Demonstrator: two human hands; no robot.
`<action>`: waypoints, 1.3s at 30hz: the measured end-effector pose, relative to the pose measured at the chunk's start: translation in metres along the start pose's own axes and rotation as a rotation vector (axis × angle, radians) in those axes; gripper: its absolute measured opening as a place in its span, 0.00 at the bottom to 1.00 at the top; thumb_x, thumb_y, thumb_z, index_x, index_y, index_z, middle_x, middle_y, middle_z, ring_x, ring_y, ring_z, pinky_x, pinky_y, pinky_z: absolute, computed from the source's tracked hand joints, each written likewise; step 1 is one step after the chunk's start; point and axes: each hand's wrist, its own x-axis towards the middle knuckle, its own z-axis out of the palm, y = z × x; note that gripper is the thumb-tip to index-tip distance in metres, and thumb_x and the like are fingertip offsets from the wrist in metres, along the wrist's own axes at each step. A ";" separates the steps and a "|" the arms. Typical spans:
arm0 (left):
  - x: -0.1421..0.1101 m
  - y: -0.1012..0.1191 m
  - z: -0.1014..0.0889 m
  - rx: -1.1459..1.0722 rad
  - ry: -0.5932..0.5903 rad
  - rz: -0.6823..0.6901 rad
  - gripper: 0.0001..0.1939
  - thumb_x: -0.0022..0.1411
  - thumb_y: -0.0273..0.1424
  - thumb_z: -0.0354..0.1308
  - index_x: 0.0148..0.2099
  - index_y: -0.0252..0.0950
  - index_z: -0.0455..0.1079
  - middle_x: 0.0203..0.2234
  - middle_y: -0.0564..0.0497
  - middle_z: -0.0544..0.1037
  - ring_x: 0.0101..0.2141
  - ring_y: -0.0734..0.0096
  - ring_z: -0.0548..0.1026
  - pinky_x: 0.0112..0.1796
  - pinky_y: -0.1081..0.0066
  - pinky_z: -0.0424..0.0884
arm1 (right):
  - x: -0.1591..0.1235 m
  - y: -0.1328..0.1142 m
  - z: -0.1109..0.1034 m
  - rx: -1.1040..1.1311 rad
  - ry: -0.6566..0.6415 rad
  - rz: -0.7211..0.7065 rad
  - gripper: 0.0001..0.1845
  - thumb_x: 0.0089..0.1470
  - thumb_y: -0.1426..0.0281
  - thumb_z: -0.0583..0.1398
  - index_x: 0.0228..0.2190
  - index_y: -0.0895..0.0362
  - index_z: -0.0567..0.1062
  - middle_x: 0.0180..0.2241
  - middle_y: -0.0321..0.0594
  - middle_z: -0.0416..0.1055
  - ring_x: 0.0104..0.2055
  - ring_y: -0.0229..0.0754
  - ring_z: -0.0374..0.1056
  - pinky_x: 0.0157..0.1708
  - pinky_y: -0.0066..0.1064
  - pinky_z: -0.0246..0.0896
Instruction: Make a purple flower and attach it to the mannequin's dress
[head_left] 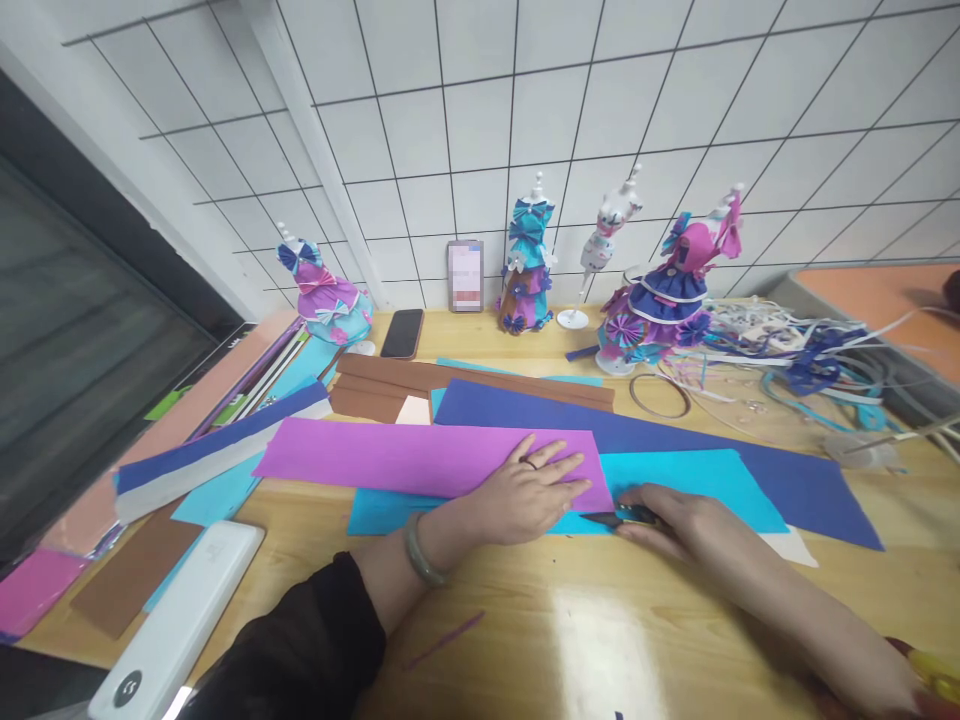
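My left hand (529,485) lies flat with spread fingers on the right part of a long purple strip (390,458), which looks like crepe paper or thin foam. Dark scissors (602,519) are gripped in my right hand (679,525), their blades at the lower right corner of the purple strip. Beneath that strip lies a bright blue sheet (690,485), and behind it a long dark blue sheet (540,410). The scissors' handles are mostly hidden by my fingers.
Little dress forms in paper dresses (529,265) line the back of the table, with a bare small form (600,250) among them. Brown strips (480,383), a phone (402,333), a white device (184,615) and tangled ribbons (795,345) lie around.
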 end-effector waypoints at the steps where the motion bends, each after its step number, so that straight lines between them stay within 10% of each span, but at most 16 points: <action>1: 0.000 0.000 0.000 -0.001 0.000 -0.002 0.21 0.65 0.35 0.36 0.58 0.42 0.56 0.60 0.50 0.53 0.60 0.61 0.47 0.57 0.53 0.40 | 0.001 0.001 0.002 -0.016 0.003 -0.004 0.18 0.55 0.56 0.51 0.39 0.53 0.70 0.35 0.40 0.75 0.34 0.43 0.71 0.30 0.32 0.63; 39: 0.002 0.002 -0.009 -0.135 -0.042 -0.054 0.23 0.65 0.33 0.34 0.62 0.41 0.48 0.60 0.52 0.52 0.61 0.67 0.44 0.58 0.57 0.39 | 0.005 -0.009 0.012 -0.076 0.118 -0.023 0.24 0.54 0.55 0.51 0.50 0.53 0.61 0.29 0.41 0.76 0.28 0.47 0.73 0.23 0.32 0.63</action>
